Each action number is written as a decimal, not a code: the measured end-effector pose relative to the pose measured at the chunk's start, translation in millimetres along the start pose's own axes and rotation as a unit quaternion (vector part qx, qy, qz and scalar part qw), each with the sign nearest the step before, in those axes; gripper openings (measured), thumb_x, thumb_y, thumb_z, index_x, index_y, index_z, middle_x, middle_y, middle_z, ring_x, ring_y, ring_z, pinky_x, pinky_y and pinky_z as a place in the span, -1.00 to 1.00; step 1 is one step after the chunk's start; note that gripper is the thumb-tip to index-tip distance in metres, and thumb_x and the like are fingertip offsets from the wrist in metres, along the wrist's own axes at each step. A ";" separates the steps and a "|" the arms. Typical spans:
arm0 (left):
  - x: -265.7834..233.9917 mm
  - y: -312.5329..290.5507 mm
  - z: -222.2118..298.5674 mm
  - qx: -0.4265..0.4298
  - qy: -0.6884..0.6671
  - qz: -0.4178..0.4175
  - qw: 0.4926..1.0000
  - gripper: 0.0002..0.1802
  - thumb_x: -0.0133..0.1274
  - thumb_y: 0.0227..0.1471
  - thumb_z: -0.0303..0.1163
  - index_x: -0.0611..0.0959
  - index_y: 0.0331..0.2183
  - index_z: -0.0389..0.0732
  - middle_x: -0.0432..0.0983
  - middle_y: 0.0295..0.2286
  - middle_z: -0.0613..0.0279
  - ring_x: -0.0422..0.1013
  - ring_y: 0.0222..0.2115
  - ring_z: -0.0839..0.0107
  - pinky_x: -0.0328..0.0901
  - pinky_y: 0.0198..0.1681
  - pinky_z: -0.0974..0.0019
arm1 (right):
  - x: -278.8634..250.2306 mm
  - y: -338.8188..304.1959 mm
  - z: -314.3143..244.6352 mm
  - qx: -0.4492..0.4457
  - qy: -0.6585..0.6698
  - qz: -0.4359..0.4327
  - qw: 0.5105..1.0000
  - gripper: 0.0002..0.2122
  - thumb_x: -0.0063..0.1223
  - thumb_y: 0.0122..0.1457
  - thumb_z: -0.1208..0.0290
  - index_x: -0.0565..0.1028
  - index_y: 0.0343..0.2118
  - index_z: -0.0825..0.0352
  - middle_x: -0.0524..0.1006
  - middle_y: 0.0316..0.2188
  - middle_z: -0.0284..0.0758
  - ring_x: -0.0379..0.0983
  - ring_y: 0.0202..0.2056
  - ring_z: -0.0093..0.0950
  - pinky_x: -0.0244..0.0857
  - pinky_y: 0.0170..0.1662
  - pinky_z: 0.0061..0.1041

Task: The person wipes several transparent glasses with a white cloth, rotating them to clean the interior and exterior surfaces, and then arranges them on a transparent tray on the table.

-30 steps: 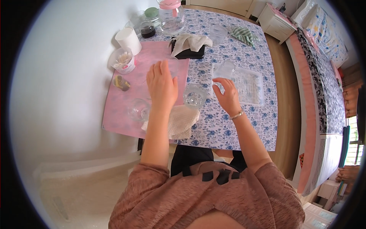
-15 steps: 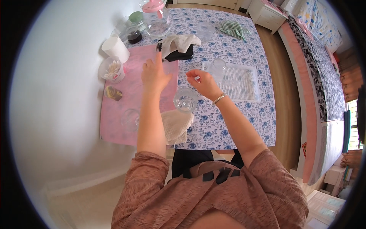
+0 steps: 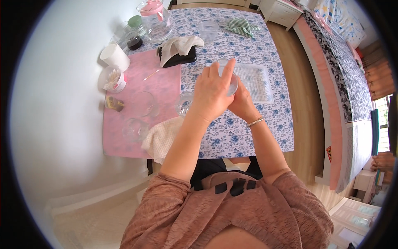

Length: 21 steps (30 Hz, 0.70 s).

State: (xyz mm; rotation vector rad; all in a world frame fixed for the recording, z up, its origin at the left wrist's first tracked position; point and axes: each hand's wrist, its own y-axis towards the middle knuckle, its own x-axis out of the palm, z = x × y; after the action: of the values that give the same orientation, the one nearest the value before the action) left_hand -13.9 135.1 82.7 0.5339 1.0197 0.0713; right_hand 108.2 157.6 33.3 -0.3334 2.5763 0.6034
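While the left hand (image 3: 212, 94) and right hand (image 3: 243, 103) curl around the clear cup (image 3: 233, 86), it appears at the plastic tray (image 3: 267, 85)'s left end. Gentle, even pressure should prevent slipping.

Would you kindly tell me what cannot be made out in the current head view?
Head view: most fingers of the right hand, behind the clear tumbler and left hand; how firmly either hand grips cannot be told.
Head view: part of the tumbler, covered by the left hand.
Head view: one side of the clear glass cup, behind the left hand's wrist.
Head view: much of the black box, under the draped cloth.
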 end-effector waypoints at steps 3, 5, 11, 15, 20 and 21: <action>26.8 -3.7 5.4 -0.011 -0.026 -0.024 0.999 -0.14 0.19 -0.44 -0.42 0.20 0.00 -0.10 0.22 -0.18 0.01 0.20 -0.19 0.09 0.19 -0.16 0.18 | -4.2 -16.1 28.0 0.019 -0.059 0.020 0.998 -0.47 0.18 -0.24 0.45 0.27 -0.11 0.32 0.40 -0.24 -0.18 0.34 -0.19 -0.26 0.25 -0.19 -0.41; 37.0 -6.2 4.5 -0.024 -0.045 -0.037 0.998 -0.14 0.19 -0.42 -0.43 0.19 0.00 -0.09 0.19 -0.15 0.00 0.19 -0.17 0.07 0.19 -0.14 0.17 | -1.2 -18.7 42.0 0.030 -0.082 0.042 0.995 -0.48 0.16 -0.23 0.46 0.27 -0.12 0.32 0.41 -0.26 -0.18 0.35 -0.22 -0.25 0.26 -0.22 -0.39; 61.3 -10.8 -4.1 -0.073 -0.071 -0.042 0.994 -0.16 0.17 -0.37 -0.46 0.16 0.02 -0.11 0.07 -0.03 -0.11 0.06 -0.03 -0.05 0.13 -0.04 0.12 | 9.8 -21.9 66.1 0.043 -0.069 0.018 0.997 -0.47 0.15 -0.16 0.41 0.23 -0.08 0.38 0.41 -0.25 -0.14 0.38 -0.23 -0.23 0.27 -0.23 -0.41; 65.2 -11.7 -6.3 -0.079 -0.069 -0.042 0.994 -0.15 0.16 -0.36 -0.46 0.14 0.02 -0.14 0.05 -0.03 -0.19 0.03 0.00 -0.08 0.11 -0.03 0.10 | 11.2 -23.0 63.6 0.029 -0.078 0.030 0.996 -0.52 0.09 -0.18 0.49 0.24 -0.11 0.32 0.42 -0.30 -0.21 0.37 -0.30 -0.24 0.26 -0.28 -0.38; 63.5 -13.8 -5.5 -0.095 -0.047 -0.035 0.994 -0.16 0.16 -0.35 -0.45 0.13 0.02 -0.16 0.04 -0.04 -0.25 0.02 0.00 -0.13 0.10 -0.02 0.08 | 14.2 -20.5 60.1 0.045 -0.072 0.006 0.996 -0.51 0.10 -0.16 0.46 0.22 -0.10 0.31 0.42 -0.27 -0.21 0.38 -0.29 -0.24 0.27 -0.28 -0.38; 61.6 -14.0 -3.2 -0.098 -0.032 -0.030 0.994 -0.16 0.16 -0.34 -0.45 0.13 0.02 -0.17 0.04 -0.04 -0.26 0.01 0.00 -0.15 0.09 -0.01 0.08 | 14.8 -21.0 59.6 0.044 -0.070 0.002 0.997 -0.51 0.10 -0.16 0.46 0.22 -0.10 0.31 0.42 -0.27 -0.21 0.38 -0.29 -0.24 0.27 -0.28 -0.38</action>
State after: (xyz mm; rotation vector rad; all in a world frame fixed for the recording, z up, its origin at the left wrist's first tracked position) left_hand 13.7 142.6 26.3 0.3242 0.9532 0.0983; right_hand 125.5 165.4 -28.8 -0.2465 2.4604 0.4957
